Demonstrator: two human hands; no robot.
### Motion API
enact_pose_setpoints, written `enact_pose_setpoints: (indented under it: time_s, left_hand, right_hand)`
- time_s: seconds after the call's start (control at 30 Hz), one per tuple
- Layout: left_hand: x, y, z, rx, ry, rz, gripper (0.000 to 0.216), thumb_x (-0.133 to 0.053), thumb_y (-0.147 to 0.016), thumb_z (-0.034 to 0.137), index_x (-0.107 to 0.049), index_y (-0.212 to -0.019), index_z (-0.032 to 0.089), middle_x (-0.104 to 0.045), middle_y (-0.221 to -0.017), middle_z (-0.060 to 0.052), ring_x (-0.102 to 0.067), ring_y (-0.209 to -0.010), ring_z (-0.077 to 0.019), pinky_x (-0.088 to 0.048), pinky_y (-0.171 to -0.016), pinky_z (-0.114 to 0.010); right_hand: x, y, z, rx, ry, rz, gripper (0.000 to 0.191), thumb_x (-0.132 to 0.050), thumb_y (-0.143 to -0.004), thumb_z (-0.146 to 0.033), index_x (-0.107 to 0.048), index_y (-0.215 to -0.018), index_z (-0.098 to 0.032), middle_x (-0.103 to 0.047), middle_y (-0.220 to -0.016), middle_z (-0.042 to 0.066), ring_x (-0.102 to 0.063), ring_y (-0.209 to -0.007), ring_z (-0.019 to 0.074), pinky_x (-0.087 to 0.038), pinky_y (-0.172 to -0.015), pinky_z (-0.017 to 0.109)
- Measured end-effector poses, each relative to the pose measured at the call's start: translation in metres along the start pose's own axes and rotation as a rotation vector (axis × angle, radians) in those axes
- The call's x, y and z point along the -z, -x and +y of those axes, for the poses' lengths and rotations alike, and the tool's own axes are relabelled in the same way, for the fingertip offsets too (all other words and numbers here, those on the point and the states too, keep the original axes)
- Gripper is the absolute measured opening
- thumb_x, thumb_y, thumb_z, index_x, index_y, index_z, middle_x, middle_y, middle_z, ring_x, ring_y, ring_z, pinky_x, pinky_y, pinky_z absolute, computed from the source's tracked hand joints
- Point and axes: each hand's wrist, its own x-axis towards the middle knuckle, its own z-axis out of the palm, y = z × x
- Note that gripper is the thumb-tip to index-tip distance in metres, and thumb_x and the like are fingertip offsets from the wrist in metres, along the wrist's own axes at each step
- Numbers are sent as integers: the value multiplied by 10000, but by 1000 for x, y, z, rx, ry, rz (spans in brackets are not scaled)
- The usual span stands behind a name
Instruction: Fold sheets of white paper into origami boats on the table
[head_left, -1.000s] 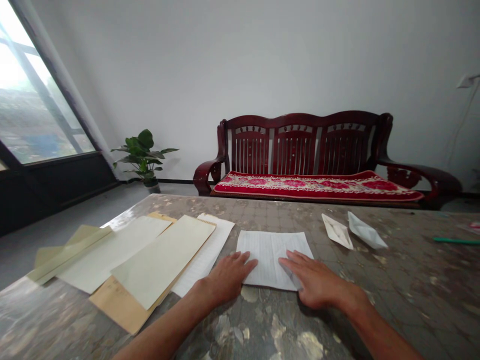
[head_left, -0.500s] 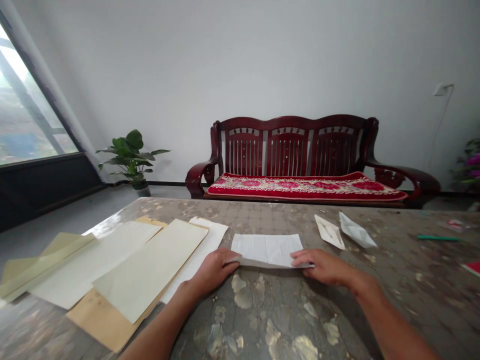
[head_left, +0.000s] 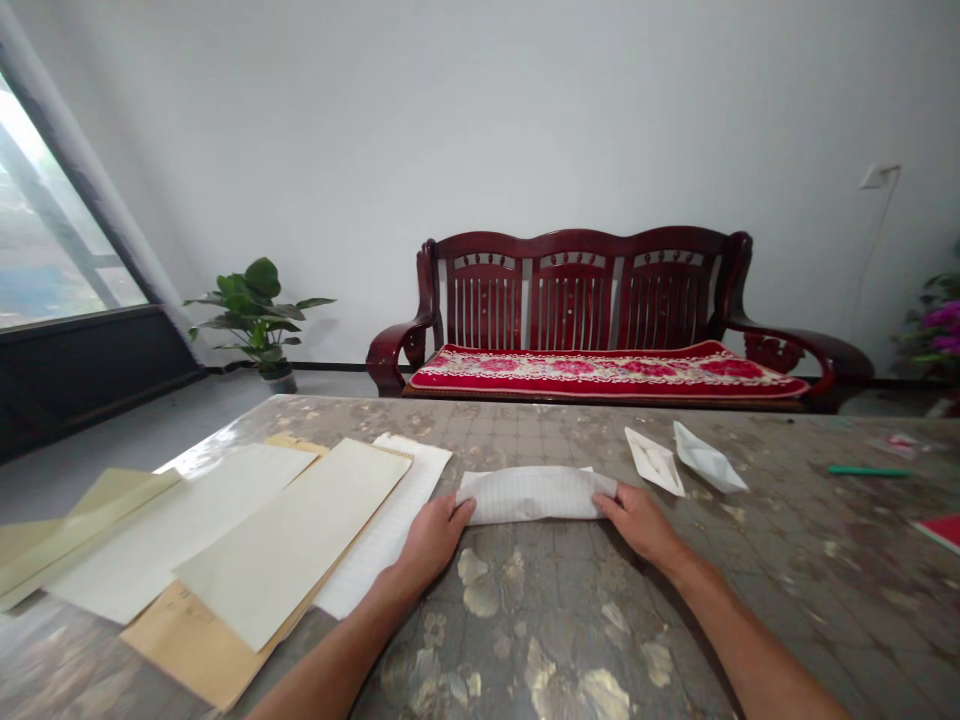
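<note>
A white lined sheet of paper (head_left: 534, 495) is bent over on itself above the table, its near flap curving up and away from me. My left hand (head_left: 439, 525) pinches its left end, thumb on the near side. At the right end my right hand (head_left: 637, 520) grips it the same way, thumb in front. A strip of the sheet's back layer shows behind the curved flap. Beyond my right hand lie two folded paper boats, one cream (head_left: 655, 461) and one white (head_left: 709, 458).
Left of my hands, papers overlap: a pale sheet (head_left: 296, 540), a brown envelope (head_left: 196, 640), a lined sheet (head_left: 390, 520) and a yellowish folded sheet (head_left: 82, 530). A green pen (head_left: 870, 471) and a red item (head_left: 941, 531) lie on the right. A wooden bench (head_left: 585, 300) stands behind the table.
Both hands have lifted the paper's near edge and turned it over away from me, so the flap now covers most of the sheet. The view has shifted slightly.
</note>
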Motion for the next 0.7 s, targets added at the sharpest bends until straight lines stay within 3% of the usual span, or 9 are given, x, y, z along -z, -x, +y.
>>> enact_pose_setpoints:
  time_s: [0.13,0.43,0.57,0.7]
  left_hand:
    - [-3,-3,0,60,-110,15,344,-442,-934,385,-651,-753,180,-686,-744,-70,-646,-770,-229,-397,-678,-286]
    - [4,-5,6,72,-148,-56,263,-474,-921,360,-612,-759,205,-667,-735,-17,-626,-718,-187,-301,-588,-256]
    - [4,-9,8,71,-198,-59,256,-478,-925,369,-586,-758,206,-664,-743,-16,-626,-722,-180,-283,-577,-258]
    - [3,-11,9,70,-244,-43,199,-477,-931,370,-605,-893,223,-686,-826,-18,-647,-789,-190,-317,-606,-254]
  right_hand:
    - [-4,-1,6,-5,89,37,378,-443,-883,-396,-698,-1062,-182,-744,-961,77,-654,-920,259,-477,-823,347]
    - [-6,5,3,-81,271,61,266,-448,-883,-357,-637,-973,-193,-704,-908,58,-621,-853,207,-416,-724,270]
    - [-7,7,-3,-121,320,79,260,-443,-882,-338,-589,-1033,-184,-689,-936,76,-618,-847,216,-394,-693,272]
    - [-8,8,-3,-133,354,77,341,-440,-891,-326,-552,-1169,-163,-679,-1041,111,-621,-943,240,-404,-754,294]
